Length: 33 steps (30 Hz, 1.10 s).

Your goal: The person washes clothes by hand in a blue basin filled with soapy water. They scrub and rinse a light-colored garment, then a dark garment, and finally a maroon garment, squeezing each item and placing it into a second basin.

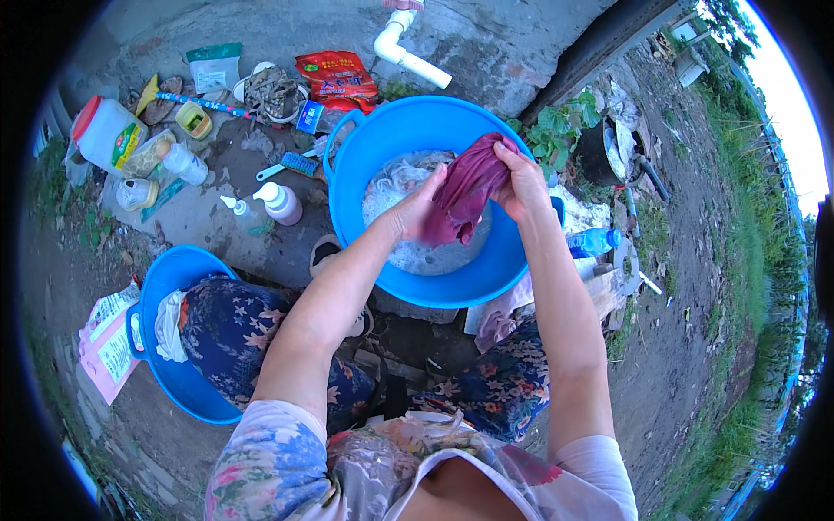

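Over a big round blue tub (417,288), a wet, bunched dark red cloth (469,184) is held up between both hands. My right hand (524,184) pinches its upper right side, thumb and fingers closed on the fabric. On the other side, my left hand (419,208) grips the cloth's left edge; its fingertips are partly hidden behind the folds. The cloth's lower end is a little blurred. Beneath it, a pale grey cloth (404,178) lies in sudsy water (434,256) inside the tub.
A smaller blue tub (200,401) with a white cloth stands at lower left beside my knee. Pump bottles (281,204), a scrub brush (300,163) and a large jar (108,135) sit left. A white pipe (408,59) juts above; a blue bottle (593,243) lies right.
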Each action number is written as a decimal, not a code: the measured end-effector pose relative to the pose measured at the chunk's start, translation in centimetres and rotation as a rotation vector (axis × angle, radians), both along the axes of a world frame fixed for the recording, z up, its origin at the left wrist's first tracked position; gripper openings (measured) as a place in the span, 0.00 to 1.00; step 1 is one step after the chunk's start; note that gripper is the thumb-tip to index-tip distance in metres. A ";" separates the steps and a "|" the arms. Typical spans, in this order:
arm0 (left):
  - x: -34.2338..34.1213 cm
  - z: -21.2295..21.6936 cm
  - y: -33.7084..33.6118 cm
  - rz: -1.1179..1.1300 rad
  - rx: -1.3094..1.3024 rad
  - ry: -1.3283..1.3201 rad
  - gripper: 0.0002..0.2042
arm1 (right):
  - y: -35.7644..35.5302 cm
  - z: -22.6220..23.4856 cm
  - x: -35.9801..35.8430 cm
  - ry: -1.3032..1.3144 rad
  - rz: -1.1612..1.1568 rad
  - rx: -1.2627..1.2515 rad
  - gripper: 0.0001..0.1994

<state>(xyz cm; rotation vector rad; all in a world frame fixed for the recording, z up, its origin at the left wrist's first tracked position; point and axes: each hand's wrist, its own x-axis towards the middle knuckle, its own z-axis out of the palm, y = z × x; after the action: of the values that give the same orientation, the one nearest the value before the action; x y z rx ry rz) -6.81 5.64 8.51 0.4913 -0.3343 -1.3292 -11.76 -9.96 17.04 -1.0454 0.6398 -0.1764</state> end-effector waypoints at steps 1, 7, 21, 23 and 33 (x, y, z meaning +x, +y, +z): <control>-0.7 0.0 -0.3 0.069 0.044 -0.049 0.34 | -0.4 -0.7 0.2 0.031 -0.047 -0.003 0.13; -2.6 -1.4 -0.1 0.149 0.349 -0.209 0.25 | 2.0 -2.5 -1.2 0.172 0.110 -0.174 0.23; -0.5 -0.1 1.6 -0.201 0.395 -0.590 0.23 | -3.2 -4.8 -4.0 -0.258 0.745 -1.702 0.23; -0.6 -1.0 1.3 0.134 0.518 -1.431 0.25 | -3.3 -5.1 -4.3 -0.001 0.893 -1.743 0.19; -2.3 -2.9 -0.2 0.444 0.591 -1.853 0.33 | -2.4 -8.2 -6.1 0.413 0.702 0.374 0.07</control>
<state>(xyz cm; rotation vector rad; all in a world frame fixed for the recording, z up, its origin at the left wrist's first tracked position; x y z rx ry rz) -9.09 5.45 5.63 2.1050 -1.2278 -0.1367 -17.82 -12.36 8.84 -0.8881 0.6054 0.7615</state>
